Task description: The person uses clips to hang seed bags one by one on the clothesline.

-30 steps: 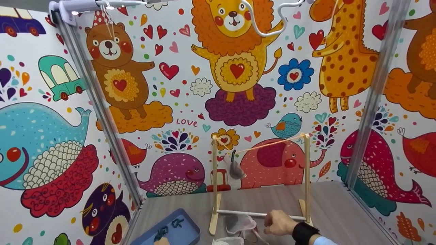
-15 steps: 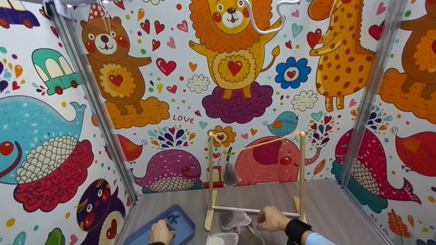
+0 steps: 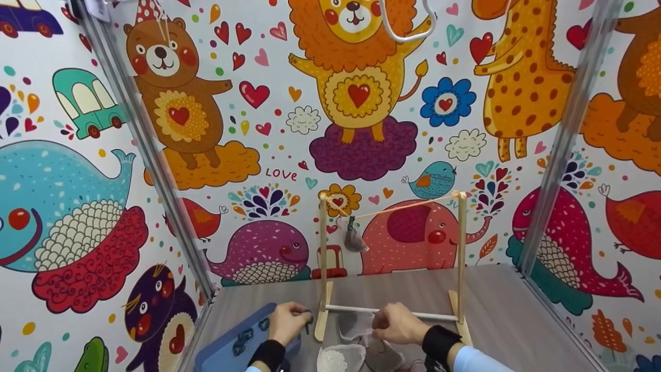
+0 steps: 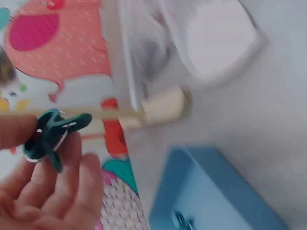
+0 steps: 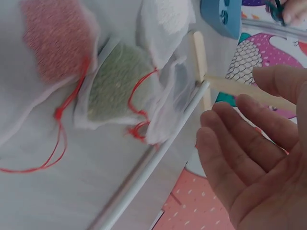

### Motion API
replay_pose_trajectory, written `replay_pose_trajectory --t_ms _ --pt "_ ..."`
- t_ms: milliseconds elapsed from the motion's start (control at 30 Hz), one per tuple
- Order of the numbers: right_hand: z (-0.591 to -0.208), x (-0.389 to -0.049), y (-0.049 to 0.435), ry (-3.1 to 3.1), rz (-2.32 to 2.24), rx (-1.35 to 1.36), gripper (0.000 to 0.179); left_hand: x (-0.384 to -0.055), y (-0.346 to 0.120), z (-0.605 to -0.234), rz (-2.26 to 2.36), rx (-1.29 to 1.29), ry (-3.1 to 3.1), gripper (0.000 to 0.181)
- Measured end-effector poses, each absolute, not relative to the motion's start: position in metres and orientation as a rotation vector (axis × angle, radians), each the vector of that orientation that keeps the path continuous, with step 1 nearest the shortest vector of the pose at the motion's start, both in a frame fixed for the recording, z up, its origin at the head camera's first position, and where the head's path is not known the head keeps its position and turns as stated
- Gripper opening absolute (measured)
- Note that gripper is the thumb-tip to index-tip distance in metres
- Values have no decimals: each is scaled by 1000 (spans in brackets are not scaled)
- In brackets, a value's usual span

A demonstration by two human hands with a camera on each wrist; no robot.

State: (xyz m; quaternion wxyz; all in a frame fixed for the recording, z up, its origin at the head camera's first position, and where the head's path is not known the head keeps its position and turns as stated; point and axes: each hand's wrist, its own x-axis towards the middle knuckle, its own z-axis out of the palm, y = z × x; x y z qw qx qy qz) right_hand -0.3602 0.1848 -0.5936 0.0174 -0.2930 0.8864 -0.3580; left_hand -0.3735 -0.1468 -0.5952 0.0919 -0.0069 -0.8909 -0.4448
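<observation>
My left hand (image 3: pixel 286 324) pinches a dark green clothespin (image 4: pixel 53 132) between thumb and forefinger, above the right end of the blue tray (image 3: pixel 209 356). More green clothespins (image 3: pixel 244 341) lie in that tray. My right hand (image 3: pixel 400 325) hovers by the rack's low white bar (image 5: pixel 158 153); its fingers are loosely bent and hold nothing. Below it lie mesh drawstring bags: one with white grains (image 5: pixel 168 17), one with green contents (image 5: pixel 117 86), one with reddish grains (image 5: pixel 60 40) and a dark one (image 5: pixel 180 81) near the bar.
A wooden rack (image 3: pixel 461 258) stands on the grey table (image 3: pixel 496 305), a sagging cord (image 3: pixel 397 209) strung between its posts. From the cord hangs a small dark-filled bag (image 3: pixel 354 242), held by a clothespin (image 3: pixel 351 223). Printed walls close off the back and sides.
My left hand has come up out of the tray and moved right, now with a clothespin in its fingers. My right hand has shifted slightly left over the bags.
</observation>
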Motion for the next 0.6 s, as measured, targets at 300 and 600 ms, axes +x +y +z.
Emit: replay_pose_trajectory --t_ms 300,600 --pt "-586 -359 160 2752 -1168 -971 13 -370 -105 -576 -1725 -184 -2551 27" --pt "-583 -359 143 2777 -1297 -739 36 -366 -72 -567 -1932 -182 -2434 16"
